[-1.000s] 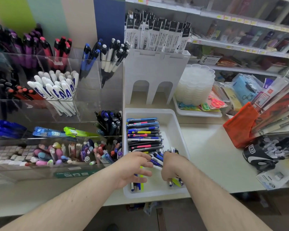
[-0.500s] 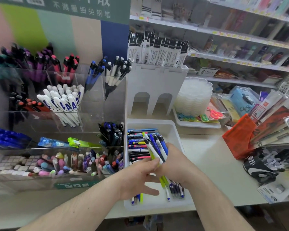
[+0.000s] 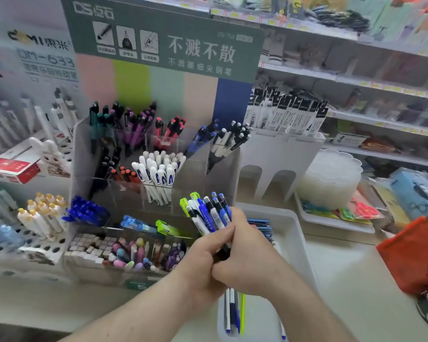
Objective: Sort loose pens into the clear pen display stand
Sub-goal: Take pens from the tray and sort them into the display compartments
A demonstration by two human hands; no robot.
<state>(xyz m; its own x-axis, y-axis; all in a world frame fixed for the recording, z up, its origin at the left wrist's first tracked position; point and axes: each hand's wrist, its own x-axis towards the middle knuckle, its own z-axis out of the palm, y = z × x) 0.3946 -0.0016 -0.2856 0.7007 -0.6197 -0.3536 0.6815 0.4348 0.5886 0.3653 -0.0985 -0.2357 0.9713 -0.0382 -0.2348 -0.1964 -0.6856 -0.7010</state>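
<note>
A bundle of pens [image 3: 209, 213] stands nearly upright in front of the clear pen display stand [image 3: 156, 169], its clicker ends fanned upward and tilted a little to the left — blue, white and dark barrels with two lime-green caps at the left edge. Both hands clasp the bundle low on the barrels: the left hand [image 3: 203, 260] wraps it from the left with fingers curled round the pens, and the right hand [image 3: 247, 255] closes over it from the right, its fingers overlapping the left hand's. The lower ends of the pens are hidden inside the grip. The bundle sits just before the stand's lower right compartments, near the white pens with blue print [image 3: 158, 176] in the middle tier; whether it touches the acrylic cannot be told. The stand's back tier holds purple, red, blue and white-and-black pens, and its front tray holds small erasers [image 3: 89, 245] and pastel items. Under and behind the hands lies a white tray [image 3: 294, 233] on the counter, with more loose pens [image 3: 262, 225] stacked at its far end and a few pens [image 3: 234, 309] lying near its front edge. Right of the tray are a stack of clear plastic dishes [image 3: 331, 178] and an orange pouch [image 3: 413, 255]. A green sign [image 3: 168, 43] with Chinese lettering rises behind the stand.
</note>
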